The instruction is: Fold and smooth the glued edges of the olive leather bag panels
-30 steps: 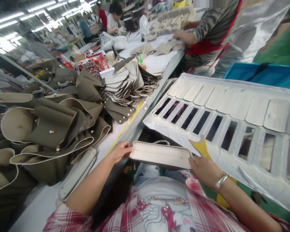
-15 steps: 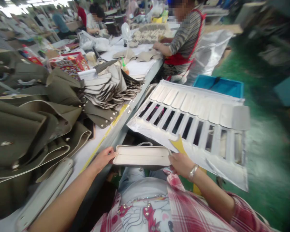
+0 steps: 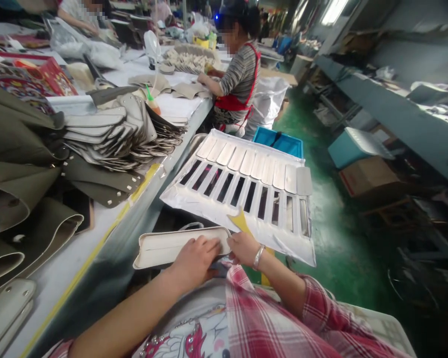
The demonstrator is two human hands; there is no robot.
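Note:
A long pale panel (image 3: 164, 246) with rounded corners, a dark raised rim and a lengthwise line lies tilted in front of my body. At its right end, my right hand (image 3: 242, 247) pinches the rim. My left hand (image 3: 197, 258) reaches across from below, its fingers bent over the panel's right half and the thumb at the near edge. Just beyond my right hand is a white slotted rack (image 3: 224, 219), with a row of similar pale rounded strips (image 3: 248, 161) along its far side. A yellow forked piece (image 3: 241, 222) sits at the rack's near edge.
The table on the left carries olive bag pieces (image 3: 20, 134), a stack of pale flaps (image 3: 100, 129) and loose pale strips (image 3: 11, 308). A co-worker (image 3: 239, 74) in a red apron sits farther along it. A blue crate (image 3: 280, 143) stands behind the rack.
My left hand has left the panel's left end and come over to its right half. My right hand still holds the right end. The view has turned rightward.

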